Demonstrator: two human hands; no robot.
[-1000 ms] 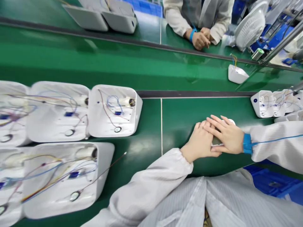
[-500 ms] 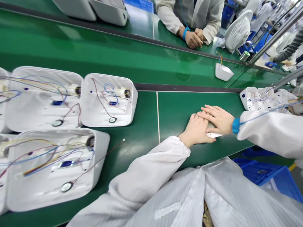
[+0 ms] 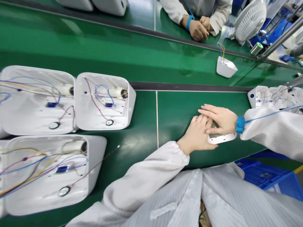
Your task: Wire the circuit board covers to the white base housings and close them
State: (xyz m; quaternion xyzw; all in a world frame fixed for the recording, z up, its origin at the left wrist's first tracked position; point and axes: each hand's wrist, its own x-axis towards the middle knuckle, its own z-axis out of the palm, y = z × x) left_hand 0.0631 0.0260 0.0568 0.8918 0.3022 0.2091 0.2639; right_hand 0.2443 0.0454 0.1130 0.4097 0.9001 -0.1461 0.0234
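Note:
A shallow white plastic cover (image 3: 224,138) with small slots along its edge rests on the green bench, largely hidden under both hands. My left hand (image 3: 197,134) is closed around its left end, thumb along the near side and fingers at the far side. Over it lies my right hand (image 3: 220,119), its fingers stretched out across the left fingers and its thumb lying over the cover. A blue wrist strap (image 3: 240,125) with a cord circles my right wrist.
White housings (image 3: 132,107) with wires, round speakers and small blue boards stand at left. More small housings (image 3: 252,96) are at right. Across the bench are a wired white part (image 3: 226,67), a fan (image 3: 251,20) and a person's hands (image 3: 199,30). A blue crate (image 3: 267,176) sits below.
More of the white cover's near edge shows beneath my right hand. Both hands stay together, overlapping, nearly in place. The view has shifted slightly.

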